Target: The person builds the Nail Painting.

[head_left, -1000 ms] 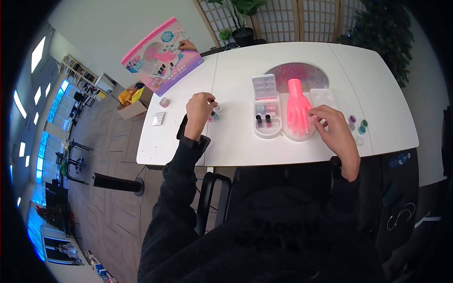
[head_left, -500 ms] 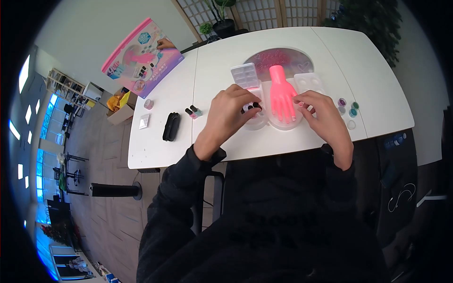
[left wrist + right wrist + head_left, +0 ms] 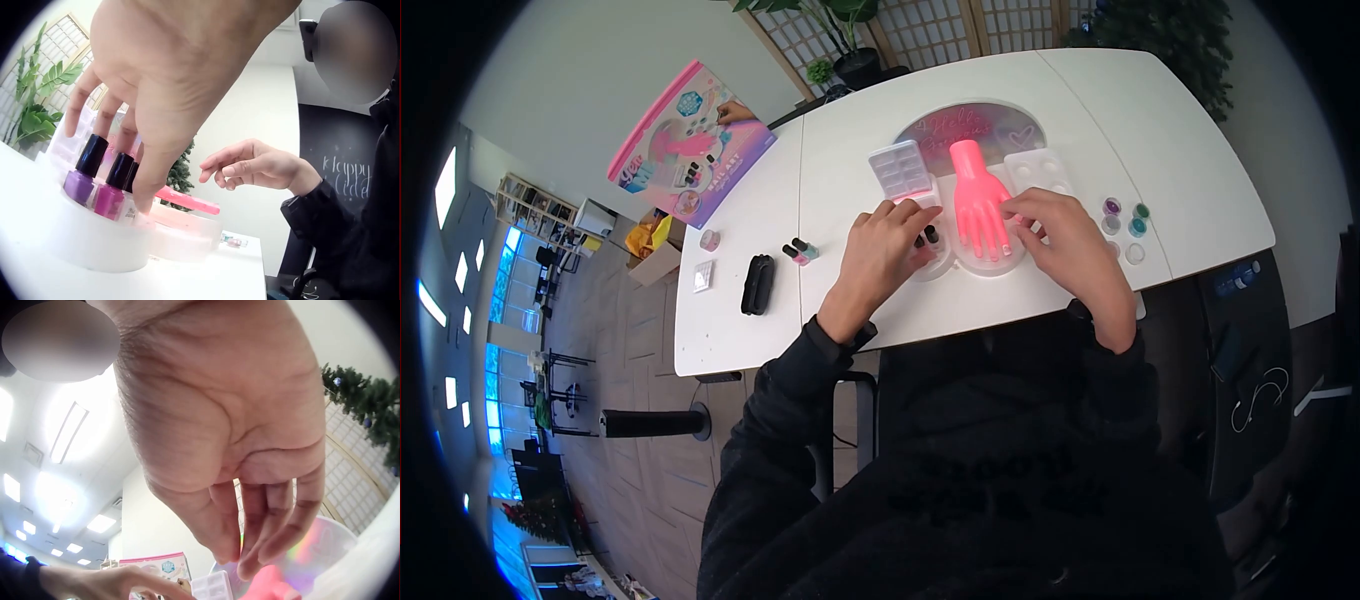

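Over the left lobe of a white tray (image 3: 940,265), the left hand (image 3: 878,252) holds a black-capped clear bottle (image 3: 129,209) between thumb and fingers. Beside that bottle stand a purple bottle (image 3: 79,187) and a magenta bottle (image 3: 109,201), both upright in the tray. A pink model hand (image 3: 980,212) lies on the tray's right lobe. The right hand (image 3: 1072,248) hovers at the model hand's right edge, its fingers loosely bent and nothing visible between them; contact cannot be told. In the right wrist view, the right hand's fingertips (image 3: 249,565) are just above the model hand (image 3: 270,586).
An open compartment case (image 3: 900,168) and a silver oval plate (image 3: 970,130) stand behind. To the right are a white palette (image 3: 1037,172) and small glitter pots (image 3: 1139,219). At left are two polish bottles (image 3: 800,250), a black case (image 3: 757,285), a small jar (image 3: 710,240) and a box (image 3: 690,145).
The left hand has moved right from the loose bottles and black case to the tray, carrying a black-capped bottle. The right hand has stayed beside the model hand. The head view has shifted.
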Demonstrator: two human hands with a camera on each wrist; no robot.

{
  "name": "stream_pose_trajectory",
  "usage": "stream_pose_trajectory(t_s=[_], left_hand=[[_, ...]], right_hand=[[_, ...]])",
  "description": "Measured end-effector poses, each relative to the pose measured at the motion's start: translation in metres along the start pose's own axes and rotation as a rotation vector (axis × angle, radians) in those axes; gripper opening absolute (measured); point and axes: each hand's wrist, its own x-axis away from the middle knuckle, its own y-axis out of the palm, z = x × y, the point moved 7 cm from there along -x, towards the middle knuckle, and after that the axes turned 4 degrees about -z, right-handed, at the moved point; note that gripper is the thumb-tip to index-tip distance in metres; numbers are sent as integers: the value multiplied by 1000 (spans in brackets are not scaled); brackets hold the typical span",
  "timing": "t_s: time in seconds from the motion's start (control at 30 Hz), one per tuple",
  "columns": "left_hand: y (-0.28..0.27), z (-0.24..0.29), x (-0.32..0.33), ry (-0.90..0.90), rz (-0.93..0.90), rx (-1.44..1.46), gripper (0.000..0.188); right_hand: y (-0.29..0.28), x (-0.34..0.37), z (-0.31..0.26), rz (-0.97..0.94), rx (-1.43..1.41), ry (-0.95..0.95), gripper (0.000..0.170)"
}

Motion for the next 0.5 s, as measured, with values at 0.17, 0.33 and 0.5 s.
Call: stream_pose_trajectory(t_s=[0.17, 0.33, 0.5], left_hand=[[11, -9, 4, -9, -67, -64, 56], [6, -7, 6, -3, -42, -59, 59], [-29, -23, 19, -92, 32, 33, 66]], right_hand=[[24, -10, -13, -41, 67, -71, 21], [54, -16, -22, -29, 125, -178, 20], [58, -18, -30, -50, 172, -229, 21]])
